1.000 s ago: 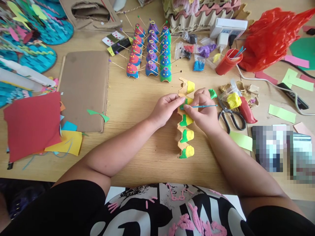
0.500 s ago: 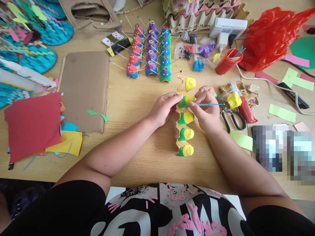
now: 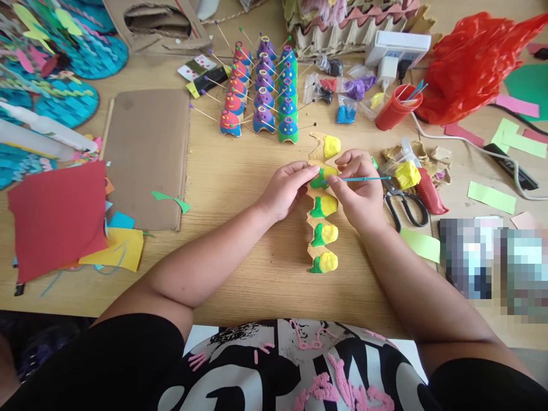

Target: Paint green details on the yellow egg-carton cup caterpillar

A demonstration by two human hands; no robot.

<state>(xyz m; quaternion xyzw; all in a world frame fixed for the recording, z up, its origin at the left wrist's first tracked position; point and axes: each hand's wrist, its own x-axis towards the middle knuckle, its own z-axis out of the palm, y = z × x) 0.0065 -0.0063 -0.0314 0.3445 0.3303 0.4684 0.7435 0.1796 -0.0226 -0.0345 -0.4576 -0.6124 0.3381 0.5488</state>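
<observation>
A strip of egg carton [image 3: 315, 222] runs toward me, its bumps coated with yellow and green clay; the farthest bump shows only yellow clay [image 3: 331, 146]. My left hand [image 3: 287, 188] is closed on the strip's left edge near the second bump, thumb on top, the other fingers partly hidden. Between the thumb and fingers of my right hand [image 3: 358, 191] is a thin blue clay tool [image 3: 370, 179]. Its left tip touches or nearly touches the green clay [image 3: 317, 180] on that second bump.
Behind the strip stand three painted egg-carton caterpillars [image 3: 264, 85] with pins stuck in them. Scissors [image 3: 406, 205], a yellow clay lump [image 3: 407, 174] and a red cup [image 3: 398, 107] lie to the right. On the left are a cardboard sheet [image 3: 145, 160] and red paper [image 3: 57, 220].
The blue tool has shifted slightly, its right end a little higher. The strip has moved a hair to the right. Both hands keep their holds.
</observation>
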